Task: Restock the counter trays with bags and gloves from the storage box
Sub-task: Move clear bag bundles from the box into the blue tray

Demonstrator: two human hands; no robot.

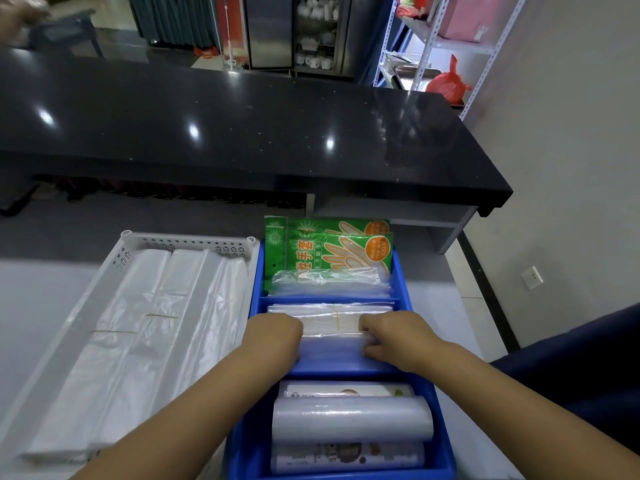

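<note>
My left hand (pixel 273 336) and right hand (pixel 388 341) both gripping rubber-banded stack of clear plastic bags (pixel 330 323), in middle compartment of blue plastic divided tray (pixel 256 285); green glove packets (pixel 329 251) at far end.

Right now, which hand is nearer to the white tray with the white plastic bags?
Left. The left hand rests in the blue tray's middle compartment, at the wall next to the white tray. The right hand rests at the same compartment's far side.
</note>
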